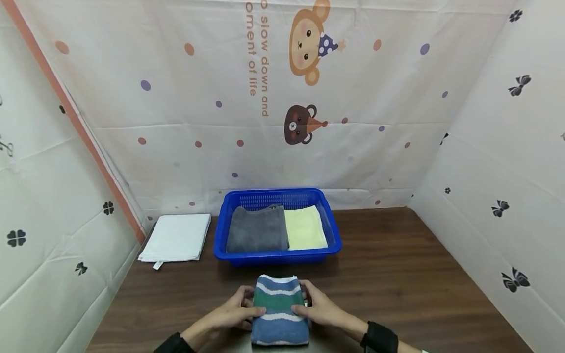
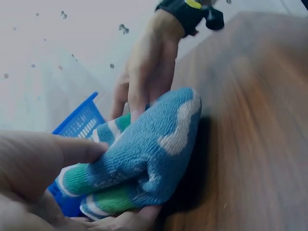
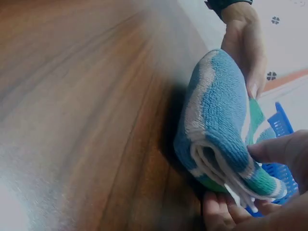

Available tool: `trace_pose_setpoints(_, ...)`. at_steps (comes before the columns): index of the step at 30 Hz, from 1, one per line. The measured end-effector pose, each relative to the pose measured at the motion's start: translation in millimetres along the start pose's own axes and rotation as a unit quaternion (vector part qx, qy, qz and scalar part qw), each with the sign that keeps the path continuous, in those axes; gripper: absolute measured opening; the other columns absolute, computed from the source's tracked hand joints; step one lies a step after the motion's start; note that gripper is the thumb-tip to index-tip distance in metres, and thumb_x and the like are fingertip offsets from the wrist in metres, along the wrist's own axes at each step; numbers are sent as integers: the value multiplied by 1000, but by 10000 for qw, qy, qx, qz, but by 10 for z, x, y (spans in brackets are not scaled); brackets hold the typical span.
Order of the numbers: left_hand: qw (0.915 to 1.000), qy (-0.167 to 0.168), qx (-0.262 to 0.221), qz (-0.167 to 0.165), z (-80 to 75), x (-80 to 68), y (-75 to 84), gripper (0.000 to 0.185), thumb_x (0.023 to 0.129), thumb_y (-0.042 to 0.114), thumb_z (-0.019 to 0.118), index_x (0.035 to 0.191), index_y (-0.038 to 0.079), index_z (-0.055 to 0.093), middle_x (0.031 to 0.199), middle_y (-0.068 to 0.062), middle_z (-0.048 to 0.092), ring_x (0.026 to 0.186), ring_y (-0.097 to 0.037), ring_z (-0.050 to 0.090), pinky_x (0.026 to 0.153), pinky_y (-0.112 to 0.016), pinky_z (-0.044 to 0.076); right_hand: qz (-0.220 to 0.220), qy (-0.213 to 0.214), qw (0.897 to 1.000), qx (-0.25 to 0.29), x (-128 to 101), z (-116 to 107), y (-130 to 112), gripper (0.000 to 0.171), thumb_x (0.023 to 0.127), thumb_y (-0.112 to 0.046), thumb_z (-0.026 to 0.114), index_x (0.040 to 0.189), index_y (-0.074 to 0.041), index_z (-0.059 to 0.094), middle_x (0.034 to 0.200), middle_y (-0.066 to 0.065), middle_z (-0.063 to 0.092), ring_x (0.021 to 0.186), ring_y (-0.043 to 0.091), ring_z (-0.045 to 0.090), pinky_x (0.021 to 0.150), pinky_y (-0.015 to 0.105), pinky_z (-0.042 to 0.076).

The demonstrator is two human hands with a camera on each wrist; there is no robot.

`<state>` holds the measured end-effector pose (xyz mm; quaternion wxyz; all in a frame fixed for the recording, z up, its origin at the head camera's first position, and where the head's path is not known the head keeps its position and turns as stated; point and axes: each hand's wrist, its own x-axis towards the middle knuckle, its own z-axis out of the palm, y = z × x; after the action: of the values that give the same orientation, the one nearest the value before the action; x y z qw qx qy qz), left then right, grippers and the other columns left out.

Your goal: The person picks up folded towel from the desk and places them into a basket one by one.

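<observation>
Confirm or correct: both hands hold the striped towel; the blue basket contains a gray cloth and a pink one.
Not pink; the head view shows yellow. The left hand and right hand hold the striped towel; the blue basket contains a gray cloth and a yellow cloth.

Even, soft light fills the head view, leaving the white printed fabric backdrop (image 1: 176,93) bright and its lettering crisp. A faint shadow lies below the blue plastic latticed basket (image 1: 278,256), and a greyish sheen shows on the dark brown wood-grain surface (image 1: 397,279) at the bottom edge. Both wrist views look dimmer and hazier, with patches of wood grain smeared. Deep shadow hugs the underside of the folded blue, green and white striped towel (image 3: 224,96); pale glare whitens the right wrist view's lower-left corner.
</observation>
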<state>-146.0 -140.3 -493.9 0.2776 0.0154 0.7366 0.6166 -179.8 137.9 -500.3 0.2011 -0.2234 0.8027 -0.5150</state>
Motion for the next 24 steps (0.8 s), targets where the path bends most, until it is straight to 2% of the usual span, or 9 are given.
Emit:
trace_pose_setpoints(4,9998,13,-181,-42,23,14,8,77,95,23,70,147,-7,22,114,-18,66,93,-21,69,80,-42,61,287,172,9975,616,-18,21,-8,66,93,-12,72,145,9,39,107,12,64,91,18,62,70,27,52)
trace_pose_setpoints(8,9991,-150,-382,53,48,-58,36,78,94,16,71,149,-6,20,115,-16,67,97,-21,69,81,-42,61,635,120,9876,1428,-96,35,-54,70,94,-11,72,149,5,33,108,12,60,84,17,62,65,30,52)
trace_pose_setpoints(13,9984,-226,-445,264,69,-239,178,85,86,3,78,150,-8,22,119,-11,67,98,-18,67,82,-34,58,397,-12,9815,1875,-240,-19,-196,79,92,-9,74,152,3,25,114,12,63,91,18,67,75,30,56)
trace_pose_setpoints(15,9985,-190,-364,376,61,-297,294,85,83,2,80,149,-9,28,121,-10,68,100,-17,66,85,-32,57,163,-22,9806,1952,-265,-70,-295,80,91,-8,75,152,5,25,117,13,66,98,18,69,80,30,58)
trace_pose_setpoints(19,9977,-35,-171,659,9,-348,630,72,90,16,77,147,-6,39,125,-12,67,106,-18,66,92,-36,56,-345,142,9822,1839,-202,-249,-536,76,92,-8,74,149,11,29,123,28,67,105,18,71,86,31,59)
trace_pose_setpoints(22,9959,310,-15,855,-52,-262,928,68,97,29,71,148,-4,42,128,-17,65,109,-20,67,96,-41,57,-372,535,9882,1389,-53,-477,-729,71,95,-13,71,150,9,32,129,35,63,99,16,72,82,31,60)
trace_pose_setpoints(24,9941,609,91,891,-103,-128,1134,69,99,31,69,150,-4,40,132,-21,64,112,-23,68,98,-43,57,-120,834,9897,1153,92,-663,-863,70,97,-16,70,153,3,33,134,34,61,91,14,71,78,30,59)
